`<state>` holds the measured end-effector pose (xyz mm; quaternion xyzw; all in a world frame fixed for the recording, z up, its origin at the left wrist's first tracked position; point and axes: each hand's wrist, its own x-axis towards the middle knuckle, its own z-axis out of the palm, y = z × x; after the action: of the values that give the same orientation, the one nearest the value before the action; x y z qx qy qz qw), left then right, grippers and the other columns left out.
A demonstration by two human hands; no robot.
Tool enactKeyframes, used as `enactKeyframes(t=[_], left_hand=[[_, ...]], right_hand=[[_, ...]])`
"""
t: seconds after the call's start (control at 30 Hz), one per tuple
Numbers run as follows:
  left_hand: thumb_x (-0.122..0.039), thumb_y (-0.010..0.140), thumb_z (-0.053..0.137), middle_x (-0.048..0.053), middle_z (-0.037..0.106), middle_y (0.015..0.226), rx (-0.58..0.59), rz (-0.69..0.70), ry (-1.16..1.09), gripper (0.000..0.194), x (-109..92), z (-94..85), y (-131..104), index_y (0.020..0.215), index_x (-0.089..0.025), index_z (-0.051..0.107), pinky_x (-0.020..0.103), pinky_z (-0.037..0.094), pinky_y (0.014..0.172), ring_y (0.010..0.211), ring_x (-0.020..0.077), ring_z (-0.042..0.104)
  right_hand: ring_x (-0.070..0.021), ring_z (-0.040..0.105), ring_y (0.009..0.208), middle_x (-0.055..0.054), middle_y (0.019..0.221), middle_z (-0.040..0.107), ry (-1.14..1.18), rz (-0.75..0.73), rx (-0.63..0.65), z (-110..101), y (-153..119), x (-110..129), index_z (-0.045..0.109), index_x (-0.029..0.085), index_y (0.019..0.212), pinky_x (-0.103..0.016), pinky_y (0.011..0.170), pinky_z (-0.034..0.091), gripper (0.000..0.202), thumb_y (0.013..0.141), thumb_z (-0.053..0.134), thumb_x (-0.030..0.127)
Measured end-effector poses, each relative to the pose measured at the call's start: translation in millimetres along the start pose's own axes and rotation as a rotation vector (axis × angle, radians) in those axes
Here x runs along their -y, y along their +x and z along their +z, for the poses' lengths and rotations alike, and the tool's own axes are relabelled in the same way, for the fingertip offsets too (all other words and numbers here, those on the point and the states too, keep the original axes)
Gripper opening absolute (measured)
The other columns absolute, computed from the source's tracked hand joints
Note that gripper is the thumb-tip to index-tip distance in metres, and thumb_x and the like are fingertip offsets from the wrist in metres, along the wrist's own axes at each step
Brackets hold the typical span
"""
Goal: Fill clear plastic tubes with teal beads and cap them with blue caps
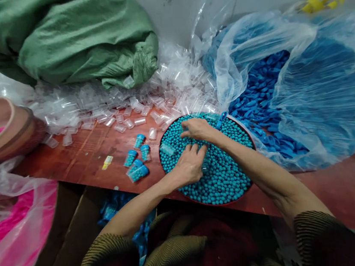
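A round tub (251, 139) full of small turquoise beads (223, 177) stands in front of me on the red table. My left hand (191, 164) is low over the beads, its fingers curled around a small clear plastic container (204, 165) that is mostly hidden. Just beyond it, my right hand (197, 129) hovers over the far part of the tub with fingers bent and apart; nothing shows between them. Another clear container (167, 149) lies on the beads at the left. A blue cap (221, 120) rests by the far right rim.
Several bead-filled containers with blue caps (137, 171) lie left of the tub. Empty clear containers (122, 105) are heaped behind, under a green sack (88, 36). An open plastic bag (325, 102) of blue caps (265, 92) is at right; a bowl (10, 123) with pink pieces is at left.
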<state>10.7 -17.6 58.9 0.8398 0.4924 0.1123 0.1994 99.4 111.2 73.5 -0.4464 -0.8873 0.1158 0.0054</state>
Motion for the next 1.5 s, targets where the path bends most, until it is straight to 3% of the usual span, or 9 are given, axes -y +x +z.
enactKeyframes(t=[0.13,0.23,0.4,0.5,0.67,0.93,1.07,1.2,1.5], left_hand=[[-0.012,0.063,0.055,0.014,0.044,0.122,0.021,-0.075,0.034,0.079,5.3,-12.6,-17.7,0.137,-0.014,0.027,0.047,0.04,0.098,0.113,0.0309,0.042],[-0.012,0.063,0.054,0.015,0.045,0.121,0.044,-0.147,0.039,0.079,9.8,-15.6,-31.8,0.138,-0.012,0.027,0.046,0.04,0.097,0.114,0.0306,0.042],[-0.011,0.063,0.053,0.014,0.048,0.118,0.089,-0.189,0.034,0.077,14.2,-13.0,-46.3,0.136,-0.013,0.029,0.046,0.039,0.098,0.113,0.0297,0.043],[-0.011,0.061,0.053,0.013,0.048,0.119,0.096,-0.202,0.051,0.079,13.7,-5.1,-45.2,0.136,-0.015,0.029,0.047,0.039,0.098,0.114,0.0301,0.043],[-0.012,0.064,0.054,0.017,0.047,0.12,0.065,-0.255,0.049,0.076,14.1,8.5,-31.0,0.136,-0.011,0.029,0.047,0.042,0.094,0.112,0.0318,0.045],[-0.014,0.064,0.055,0.017,0.046,0.122,0.023,-0.313,-0.074,0.079,10.5,11.3,-3.3,0.137,-0.013,0.025,0.049,0.038,0.097,0.114,0.0323,0.046],[-0.016,0.062,0.059,0.021,0.046,0.121,0.028,-0.366,-0.115,0.085,7.4,14.3,7.6,0.139,-0.006,0.023,0.048,0.039,0.096,0.112,0.035,0.047],[-0.018,0.061,0.062,0.018,0.046,0.121,-0.033,-0.372,-0.188,0.085,10.3,19.9,11.3,0.138,-0.01,0.025,0.046,0.038,0.098,0.115,0.0334,0.046],[-0.017,0.056,0.066,0.017,0.043,0.131,-0.096,-0.326,-0.401,0.095,24.4,34.0,18.9,0.14,-0.008,0.022,0.043,0.035,0.106,0.125,0.0312,0.041]], right_hand=[[-0.0228,0.061,0.088,-0.011,0.1,0.065,0.068,0.119,-0.141,2.7,-16.4,-25.5,0.064,0.018,0.105,-0.03,0.073,0.044,0.028,0.083,0.06,0.036],[-0.023,0.059,0.087,-0.012,0.103,0.061,0.087,0.095,-0.274,9.6,-59.4,-26.5,0.062,0.019,0.108,-0.031,0.071,0.044,0.028,0.087,0.053,0.036],[-0.0247,0.053,0.102,-0.01,0.107,0.061,0.116,-0.545,-0.156,29.0,-152.8,0.3,0.063,0.023,0.102,-0.045,0.094,0.036,0.027,0.088,0.05,0.042],[-0.0289,0.044,0.117,-0.01,0.115,0.058,0.037,-0.603,-0.069,45.7,-172.9,12.1,0.062,0.024,0.105,-0.055,0.104,0.024,0.026,0.086,0.053,0.038],[-0.0299,0.04,0.12,-0.011,0.114,0.057,-0.014,-0.551,-0.076,62.0,-143.9,1.1,0.063,0.021,0.092,-0.059,0.105,0.023,0.016,0.081,0.057,0.031],[-0.0296,0.045,0.118,-0.013,0.119,0.056,0.085,-0.38,-0.281,55.6,-116.2,-34.3,0.061,0.02,0.104,-0.056,0.102,0.028,0.028,0.082,0.058,0.036],[-0.024,0.054,0.104,-0.013,0.105,0.061,0.331,-0.025,-0.532,57.4,-113.7,-57.2,0.062,0.018,0.099,-0.044,0.095,0.04,0.025,0.089,0.046,0.035],[-0.0256,0.055,0.097,-0.013,0.095,0.062,0.524,0.371,-0.625,67.5,-100.6,-71.8,0.062,0.017,0.09,-0.045,0.093,0.041,0.026,0.086,0.044,0.036],[-0.0211,0.058,0.076,-0.003,0.072,0.064,0.817,0.565,-0.648,76.7,-74.4,-74.6,0.059,0.02,0.07,-0.035,0.08,0.046,0.047,0.081,0.039,0.062]])
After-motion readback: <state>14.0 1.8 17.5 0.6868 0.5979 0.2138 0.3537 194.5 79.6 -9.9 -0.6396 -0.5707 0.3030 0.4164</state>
